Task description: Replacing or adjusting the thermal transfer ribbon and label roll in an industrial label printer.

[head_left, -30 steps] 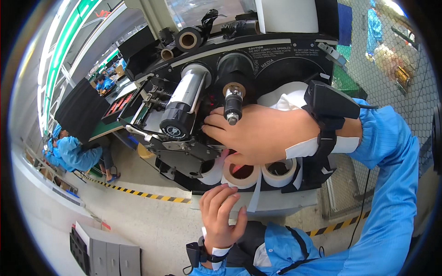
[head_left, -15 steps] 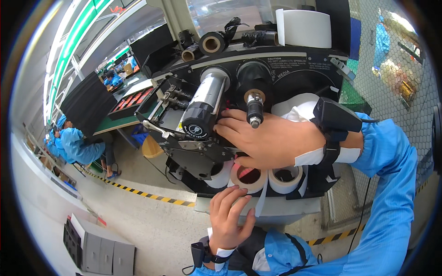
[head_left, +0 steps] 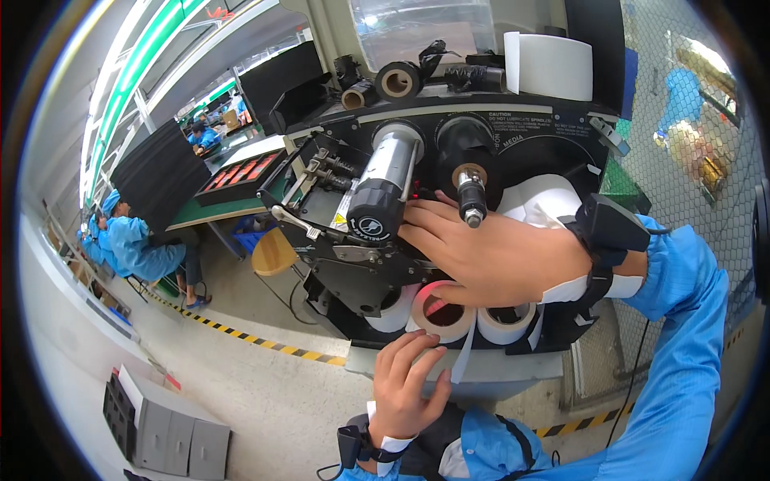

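Note:
An opened black label printer [head_left: 341, 276] stands before me. My right hand [head_left: 501, 260] reaches into it from the right, palm down. Its fingers are stretched out, the tips beside the silver spindle [head_left: 391, 164] with a black knob and below the black ribbon roll [head_left: 464, 148]; some fingertips are partly hidden. White label paper [head_left: 541, 200] lies behind this hand. In front of the printer, my left hand [head_left: 407, 389] hovers with fingers loosely bent and apart, nothing visible in it. Its fingertips are close to a white paper roll [head_left: 451, 333], which catches pinkish-red light.
Used ribbon cores [head_left: 399, 82] and a large white roll [head_left: 553, 64] rest on the printer's top. Another paper roll [head_left: 485, 327] sits low at its front. A wire-mesh fence [head_left: 626, 313] stands right; a wooden stool [head_left: 273, 253] and seated co-workers [head_left: 144, 244] are left.
The whole view has shifted, so the printer appears slightly further right and lower. Both hands keep nearly the same places against it. Pink light shows more on the front roll's rim.

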Available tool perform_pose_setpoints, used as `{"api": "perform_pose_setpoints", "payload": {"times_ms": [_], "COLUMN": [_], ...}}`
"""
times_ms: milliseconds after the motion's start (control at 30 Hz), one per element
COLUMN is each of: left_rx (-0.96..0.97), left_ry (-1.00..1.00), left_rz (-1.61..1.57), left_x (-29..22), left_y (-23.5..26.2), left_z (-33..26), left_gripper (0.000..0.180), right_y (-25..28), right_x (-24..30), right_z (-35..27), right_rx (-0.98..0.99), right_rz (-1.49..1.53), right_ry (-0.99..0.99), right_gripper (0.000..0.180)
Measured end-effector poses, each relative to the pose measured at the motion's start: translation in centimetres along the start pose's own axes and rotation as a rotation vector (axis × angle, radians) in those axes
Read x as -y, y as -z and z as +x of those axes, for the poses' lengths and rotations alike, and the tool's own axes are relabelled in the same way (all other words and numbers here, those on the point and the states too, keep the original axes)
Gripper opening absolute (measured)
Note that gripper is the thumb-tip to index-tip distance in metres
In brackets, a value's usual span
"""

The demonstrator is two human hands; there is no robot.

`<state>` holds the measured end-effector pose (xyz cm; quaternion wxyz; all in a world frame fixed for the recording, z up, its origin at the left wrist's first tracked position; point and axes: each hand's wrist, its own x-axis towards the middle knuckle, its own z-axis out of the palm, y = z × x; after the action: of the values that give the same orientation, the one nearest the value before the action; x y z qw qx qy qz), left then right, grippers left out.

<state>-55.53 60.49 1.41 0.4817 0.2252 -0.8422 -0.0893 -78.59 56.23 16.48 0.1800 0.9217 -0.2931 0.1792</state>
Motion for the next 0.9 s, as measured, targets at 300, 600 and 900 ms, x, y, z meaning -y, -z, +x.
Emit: {"api": "perform_pose_setpoints", "payload": {"times_ms": [300, 600, 900], "left_rx": [-0.003, 0.001, -0.007], "left_ry": [0.01, 0.021, 0.025], "left_rz": [-0.02, -0.032, -0.052], "left_x": [0.5, 1.0, 1.3], "left_y": [0.2, 0.5, 0.6], "left_z": [-0.4, -0.6, -0.8], "left_gripper": [0.045, 0.045, 0.045], "right_y": [-0.5, -1.0, -1.0], "right_x": [0.0, -0.6, -0.2], "right_z": [0.2, 0.2, 0.2], "right_rx": [0.146, 0.112, 0.207], "right_rz": [0.08, -0.042, -0.005], "right_ry": [-0.109, -0.066, -0.16], "right_gripper": [0.069, 0.076, 0.077]}}
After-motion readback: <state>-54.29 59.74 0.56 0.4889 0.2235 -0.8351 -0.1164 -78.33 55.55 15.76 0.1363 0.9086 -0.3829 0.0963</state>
